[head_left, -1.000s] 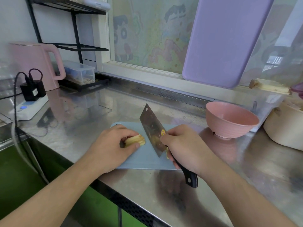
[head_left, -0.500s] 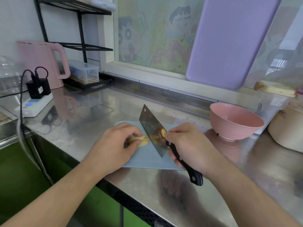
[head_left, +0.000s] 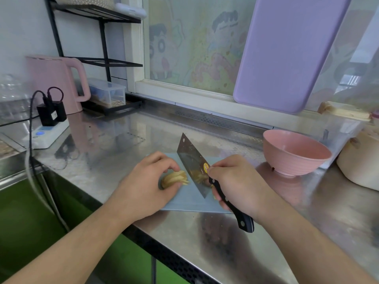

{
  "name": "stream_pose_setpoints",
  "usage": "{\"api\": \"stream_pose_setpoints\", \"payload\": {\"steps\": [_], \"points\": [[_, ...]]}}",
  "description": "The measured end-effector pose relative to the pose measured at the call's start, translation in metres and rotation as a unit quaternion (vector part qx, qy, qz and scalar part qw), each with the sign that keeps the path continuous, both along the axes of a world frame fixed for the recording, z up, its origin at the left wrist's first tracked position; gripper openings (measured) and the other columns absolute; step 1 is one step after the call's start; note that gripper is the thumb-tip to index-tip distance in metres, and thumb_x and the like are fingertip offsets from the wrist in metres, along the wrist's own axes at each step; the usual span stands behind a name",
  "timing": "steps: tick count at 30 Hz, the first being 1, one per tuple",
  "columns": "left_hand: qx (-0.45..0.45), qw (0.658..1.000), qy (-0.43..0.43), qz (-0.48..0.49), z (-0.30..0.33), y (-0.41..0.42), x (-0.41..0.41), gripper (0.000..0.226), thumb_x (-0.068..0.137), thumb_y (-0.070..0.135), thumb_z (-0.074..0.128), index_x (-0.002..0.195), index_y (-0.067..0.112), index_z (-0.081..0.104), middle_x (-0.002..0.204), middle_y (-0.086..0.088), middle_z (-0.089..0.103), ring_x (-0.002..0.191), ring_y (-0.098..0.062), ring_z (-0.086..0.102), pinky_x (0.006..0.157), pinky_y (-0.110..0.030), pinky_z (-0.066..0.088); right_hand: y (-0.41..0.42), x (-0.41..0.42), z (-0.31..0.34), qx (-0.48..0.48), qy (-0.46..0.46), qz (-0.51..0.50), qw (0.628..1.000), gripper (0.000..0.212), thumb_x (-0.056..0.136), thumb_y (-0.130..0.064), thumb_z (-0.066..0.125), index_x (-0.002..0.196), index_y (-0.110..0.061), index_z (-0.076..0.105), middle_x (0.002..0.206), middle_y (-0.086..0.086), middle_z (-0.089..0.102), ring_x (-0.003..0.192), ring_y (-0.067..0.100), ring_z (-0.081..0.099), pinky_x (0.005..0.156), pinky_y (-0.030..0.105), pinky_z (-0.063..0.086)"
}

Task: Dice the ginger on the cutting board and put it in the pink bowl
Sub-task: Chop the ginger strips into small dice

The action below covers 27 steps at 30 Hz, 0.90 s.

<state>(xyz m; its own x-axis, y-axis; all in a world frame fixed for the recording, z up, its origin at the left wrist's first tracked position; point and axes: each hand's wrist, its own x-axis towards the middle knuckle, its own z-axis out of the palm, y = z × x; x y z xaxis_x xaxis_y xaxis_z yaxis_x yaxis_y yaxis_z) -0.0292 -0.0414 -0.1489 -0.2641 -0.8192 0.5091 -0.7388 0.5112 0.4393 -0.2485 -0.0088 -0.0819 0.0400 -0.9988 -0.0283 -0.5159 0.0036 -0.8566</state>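
Surface: a reflective stainless-steel counter (head_left: 205, 238) is seen from above, with a green cabinet front below its near edge.
Board: a thin pale blue-grey cutting board (head_left: 184, 203) is laid flat on the counter, partly covered by both hands.
Ginger: a small stack of pale yellow ginger slices (head_left: 174, 178) is fanned out on the board, just left of the blade; more ginger appears to lie behind the blade, but it cannot be made out clearly.
Left hand: the left hand (head_left: 147, 187) is curled over the ginger slices, which are pinched between the thumb and fingertips and held down on the board.
Right hand: the right hand (head_left: 239, 185) is clamped round the black riveted handle of a broad steel cleaver (head_left: 192, 162).
Cleaver: the blade is held upright on its edge, with the tip pointing away and a round yellow sticker near the handle; its edge is set on or just above the board, just beside the slices.
Bowl: a pink ribbed bowl (head_left: 295, 152) is placed on the counter to the right of the board, near the right hand.
Backdrop: a pink electric kettle (head_left: 55, 83), a white power strip with black plugs (head_left: 48, 132) and a lilac plastic board leaning on the window (head_left: 287, 52) are visible behind.
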Motion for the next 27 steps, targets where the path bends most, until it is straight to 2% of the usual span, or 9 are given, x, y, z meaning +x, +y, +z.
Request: {"api": "stream_pose_setpoints", "payload": {"steps": [4,9,12,15,18,20,23,27], "points": [[0.018,1.0,0.002,-0.014,0.001,-0.002,0.0,0.028,0.087,0.042,0.074,0.11,0.045,0.059,0.117,0.027,0.052,0.112,0.002,0.055,0.09,-0.033,0.054,0.0,0.001,-0.001,-0.001,0.005,-0.003,1.0,0.026,0.091,-0.006,0.047,0.066,-0.004,0.051,0.052,0.017,0.05,0.035,0.022,0.042,0.042,0.02,0.032],[0.021,0.998,-0.006,-0.065,0.002,-0.005,0.0,0.033,0.093,0.03,0.073,0.123,0.044,0.065,0.12,0.029,0.053,0.115,-0.001,0.055,0.097,-0.028,0.048,0.0,0.002,-0.003,-0.01,0.025,0.001,1.0,0.027,0.089,-0.008,0.048,0.069,0.009,0.051,0.052,0.018,0.053,0.037,0.023,0.045,0.048,0.026,0.037],[0.018,0.997,-0.013,-0.078,0.001,-0.007,0.0,0.024,0.095,0.026,0.072,0.114,0.042,0.071,0.119,0.026,0.057,0.115,-0.002,0.056,0.098,-0.031,0.049,0.001,0.003,-0.003,-0.009,0.028,-0.001,1.0,0.025,0.088,-0.007,0.047,0.071,0.011,0.05,0.052,0.017,0.052,0.038,0.023,0.045,0.048,0.026,0.036],[0.019,0.997,-0.008,-0.069,0.001,-0.007,-0.001,0.017,0.094,0.029,0.074,0.104,0.042,0.072,0.116,0.025,0.057,0.112,-0.003,0.057,0.095,-0.03,0.049,0.001,0.003,-0.002,-0.009,0.03,-0.004,1.0,0.024,0.088,-0.006,0.047,0.067,0.002,0.054,0.052,0.018,0.053,0.037,0.023,0.046,0.048,0.026,0.036],[0.02,0.999,-0.002,-0.051,0.002,-0.004,-0.002,0.011,0.092,0.033,0.075,0.093,0.041,0.067,0.112,0.026,0.055,0.106,-0.001,0.056,0.087,-0.025,0.048,0.0,0.003,-0.003,-0.009,0.029,-0.002,1.0,0.024,0.087,-0.007,0.047,0.072,0.013,0.051,0.052,0.017,0.053,0.037,0.023,0.046,0.048,0.027,0.036],[0.022,0.999,-0.005,-0.038,0.003,-0.002,-0.003,0.009,0.092,0.036,0.074,0.094,0.04,0.066,0.112,0.027,0.055,0.104,0.0,0.056,0.085,-0.024,0.048,0.0,0.003,-0.004,-0.01,0.03,0.0,1.0,0.025,0.087,-0.007,0.047,0.075,0.015,0.051,0.052,0.018,0.053,0.038,0.023,0.047,0.048,0.027,0.037],[0.039,0.999,-0.004,-0.021,0.005,0.0,-0.003,0.014,0.091,0.038,0.07,0.103,0.041,0.064,0.112,0.027,0.055,0.102,0.001,0.056,0.082,-0.029,0.052,0.001,0.003,-0.003,-0.01,0.03,0.001,1.0,0.026,0.089,-0.008,0.048,0.066,0.004,0.053,0.053,0.019,0.053,0.038,0.023,0.047,0.049,0.027,0.037],[0.076,0.996,0.038,-0.001,0.008,0.005,0.001,0.029,0.082,0.032,0.062,0.108,0.044,0.059,0.112,0.034,0.051,0.109,0.008,0.05,0.086,-0.035,0.052,0.002,0.002,-0.002,-0.006,0.017,-0.001,1.0,0.025,0.092,-0.008,0.049,0.067,-0.006,0.054,0.053,0.017,0.052,0.036,0.022,0.046,0.047,0.025,0.036]]}}
